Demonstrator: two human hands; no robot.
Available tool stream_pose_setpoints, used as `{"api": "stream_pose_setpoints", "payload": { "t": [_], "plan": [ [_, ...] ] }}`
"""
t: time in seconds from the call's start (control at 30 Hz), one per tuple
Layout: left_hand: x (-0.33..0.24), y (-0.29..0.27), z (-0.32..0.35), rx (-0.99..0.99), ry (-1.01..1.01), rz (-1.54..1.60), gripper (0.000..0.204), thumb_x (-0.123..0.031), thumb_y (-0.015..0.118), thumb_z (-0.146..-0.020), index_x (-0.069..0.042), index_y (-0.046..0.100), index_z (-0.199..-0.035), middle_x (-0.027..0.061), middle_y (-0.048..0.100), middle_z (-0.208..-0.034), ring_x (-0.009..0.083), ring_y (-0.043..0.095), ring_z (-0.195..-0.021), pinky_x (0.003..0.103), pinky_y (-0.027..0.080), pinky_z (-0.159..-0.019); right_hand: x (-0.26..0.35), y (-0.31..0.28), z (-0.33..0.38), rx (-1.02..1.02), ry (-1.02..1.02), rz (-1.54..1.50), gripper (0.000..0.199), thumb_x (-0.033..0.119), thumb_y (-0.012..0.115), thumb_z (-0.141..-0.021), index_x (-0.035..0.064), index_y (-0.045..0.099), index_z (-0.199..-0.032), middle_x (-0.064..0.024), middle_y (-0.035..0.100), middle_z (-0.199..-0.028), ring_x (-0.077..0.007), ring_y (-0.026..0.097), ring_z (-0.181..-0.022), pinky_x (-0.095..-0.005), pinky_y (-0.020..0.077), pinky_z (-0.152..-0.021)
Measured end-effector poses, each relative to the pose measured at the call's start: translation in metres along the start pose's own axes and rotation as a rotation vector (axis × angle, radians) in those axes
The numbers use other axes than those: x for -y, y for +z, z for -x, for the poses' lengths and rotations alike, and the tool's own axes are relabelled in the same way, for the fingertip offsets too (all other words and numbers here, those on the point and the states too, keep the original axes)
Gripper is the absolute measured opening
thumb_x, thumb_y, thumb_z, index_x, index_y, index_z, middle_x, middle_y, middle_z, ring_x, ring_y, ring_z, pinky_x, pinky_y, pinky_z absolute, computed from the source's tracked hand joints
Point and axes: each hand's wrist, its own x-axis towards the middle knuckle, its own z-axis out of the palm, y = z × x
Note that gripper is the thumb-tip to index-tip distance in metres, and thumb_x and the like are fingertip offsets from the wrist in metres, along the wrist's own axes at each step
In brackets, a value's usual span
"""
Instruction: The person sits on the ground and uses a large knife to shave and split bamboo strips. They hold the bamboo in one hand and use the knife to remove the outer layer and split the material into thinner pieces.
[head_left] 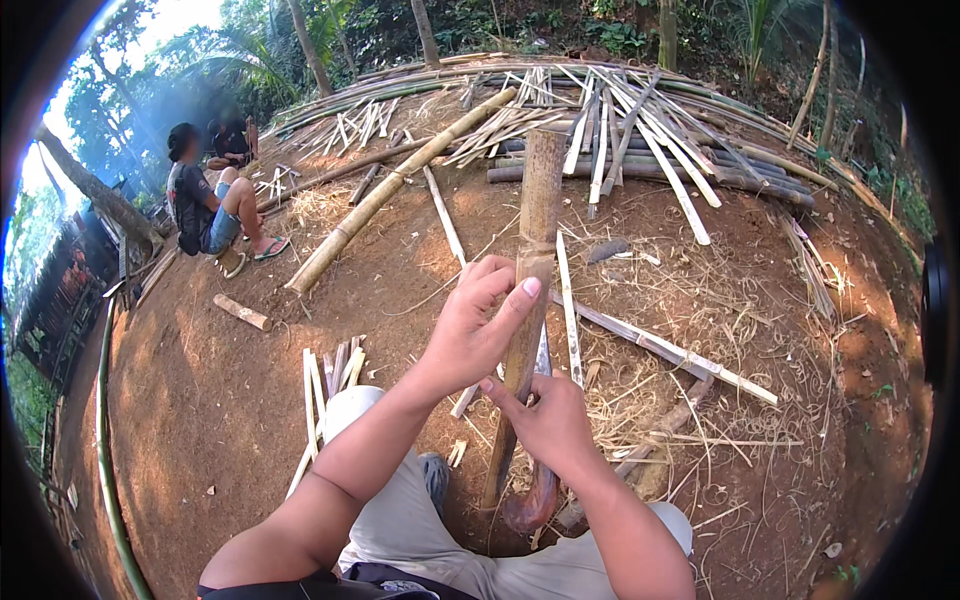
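A wide, brown split bamboo piece [541, 185] stands upright and slightly tilted in front of me, its lower end between my knees. My left hand [480, 318] is closed around its middle, thumb along the near face. Lower down, my right hand [545, 418] is closed on a machete with a curved reddish-brown wooden handle [532, 505], its thumb against the bamboo. A narrow strip of the grey blade [543, 352] shows beside the bamboo's right edge; the rest is hidden by the bamboo and my hand.
Pale bamboo slats [660, 150] lie over dark poles [740, 178] at the back. A thick bamboo pole [400, 190] slants across the ground to the left. Shavings [740, 340] litter the right side. Two people [205, 195] sit at the far left. More slats [312, 395] lie by my left knee.
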Motion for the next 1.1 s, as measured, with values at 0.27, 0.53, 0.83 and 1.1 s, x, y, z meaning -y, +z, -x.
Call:
{"api": "stream_pose_setpoints", "payload": {
  "t": [0.27,0.53,0.83,1.1],
  "plan": [
    [-0.002,0.015,-0.002,-0.047,0.059,0.153,0.024,-0.023,0.056,-0.104,-0.001,0.065,-0.104,0.0093,0.054,-0.09,0.0237,0.048,-0.088,0.036,0.041,-0.083,-0.003,-0.002,-0.003,0.014,0.021,0.019,0.047,0.046,0.078,-0.085,-0.0005,0.075,-0.079,-0.0264,0.063,-0.069,-0.0405,0.062,-0.066,-0.0476,0.0509,-0.068],
    [0.004,0.017,-0.002,-0.078,-0.012,0.128,0.027,-0.023,0.054,-0.107,-0.001,0.067,-0.102,-0.0022,0.061,-0.089,0.0045,0.051,-0.077,0.023,0.043,-0.072,-0.001,-0.005,0.003,-0.006,-0.003,0.056,0.045,0.044,0.078,-0.086,-0.0007,0.075,-0.081,-0.0247,0.063,-0.066,-0.0389,0.063,-0.07,-0.0472,0.0508,-0.068],
    [-0.022,-0.004,-0.012,-0.132,-0.004,0.353,0.029,-0.029,0.065,-0.098,0.0,0.062,-0.098,0.0016,0.053,-0.078,0.0105,0.047,-0.072,0.028,0.041,-0.066,-0.006,-0.002,0.003,0.031,-0.01,0.153,0.039,0.036,0.076,-0.086,-0.0025,0.073,-0.079,-0.024,0.062,-0.078,-0.0373,0.064,-0.073,-0.0466,0.052,-0.072],
    [-0.065,-0.062,-0.044,0.272,0.162,1.02,0.045,-0.035,0.036,-0.109,-0.003,0.061,-0.091,-0.0017,0.043,-0.052,0.0067,0.038,-0.038,0.023,0.032,-0.038,-0.011,-0.001,-0.003,0.254,-0.028,0.246,0.039,0.035,0.078,-0.084,-0.0014,0.071,-0.094,-0.022,0.063,-0.087,-0.0382,0.066,-0.085,-0.0466,0.0522,-0.08]
  ]
}}
